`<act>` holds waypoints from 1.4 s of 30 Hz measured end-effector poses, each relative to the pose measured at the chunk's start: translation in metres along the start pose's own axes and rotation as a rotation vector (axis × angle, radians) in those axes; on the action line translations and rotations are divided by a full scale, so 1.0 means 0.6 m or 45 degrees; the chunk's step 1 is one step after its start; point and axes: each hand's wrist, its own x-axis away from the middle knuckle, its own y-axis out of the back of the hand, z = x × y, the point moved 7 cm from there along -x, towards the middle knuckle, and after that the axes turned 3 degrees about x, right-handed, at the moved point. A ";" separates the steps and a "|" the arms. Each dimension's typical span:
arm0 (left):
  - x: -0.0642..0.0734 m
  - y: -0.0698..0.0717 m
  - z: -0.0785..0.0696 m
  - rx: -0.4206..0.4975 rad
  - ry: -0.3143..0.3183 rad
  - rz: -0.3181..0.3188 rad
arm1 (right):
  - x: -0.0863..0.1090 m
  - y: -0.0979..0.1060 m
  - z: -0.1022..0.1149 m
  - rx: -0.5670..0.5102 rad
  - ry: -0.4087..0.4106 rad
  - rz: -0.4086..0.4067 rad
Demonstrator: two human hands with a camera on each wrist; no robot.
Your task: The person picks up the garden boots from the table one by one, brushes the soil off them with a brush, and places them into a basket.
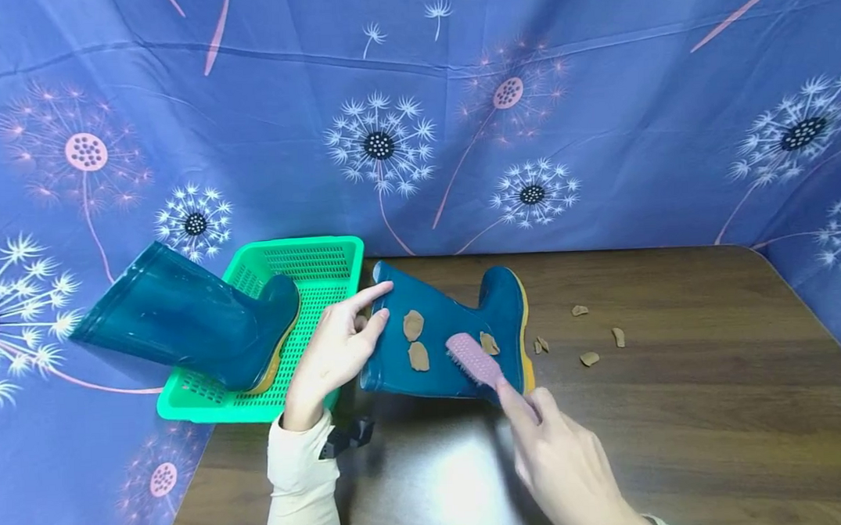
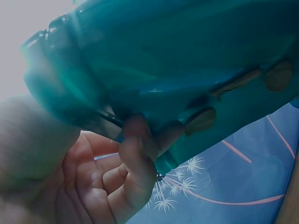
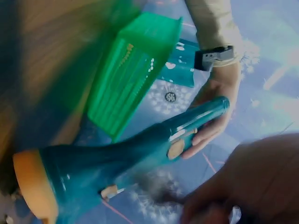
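Note:
A teal rain boot (image 1: 432, 297) with a yellow sole lies on its side on the table, its toe toward the right. Flat brown clay-like patches (image 1: 418, 356) stick to its shaft, and another patch (image 1: 489, 343) is near the ankle. At the boot's top opening, my left hand (image 1: 336, 348) grips the rim, with thumb and index finger on the shaft. My right hand (image 1: 559, 452) holds a pink brush (image 1: 472, 358) by its handle, the bristles facing down over the boot between the patches. Motion blurs the brush in the right wrist view.
A green plastic basket (image 1: 359, 257) stands at the left, with a second teal boot (image 1: 205, 323) leaning in it and sticking out over its side. Several brown crumbs (image 1: 590, 358) are scattered on the wooden table (image 1: 716, 422) to the right. Behind hangs a blue dandelion-print cloth (image 1: 611, 113).

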 end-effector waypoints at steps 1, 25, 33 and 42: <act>0.000 0.000 0.000 0.001 0.002 0.001 | 0.001 -0.002 -0.005 0.022 -0.039 0.018; 0.002 0.002 -0.003 0.001 0.015 -0.001 | 0.006 -0.003 0.014 -0.037 0.000 0.024; 0.000 0.001 -0.002 -0.001 0.007 -0.007 | -0.007 0.005 0.030 -0.276 0.066 -0.044; 0.000 0.002 -0.003 -0.001 0.007 -0.005 | -0.024 -0.007 0.037 -0.306 0.066 0.036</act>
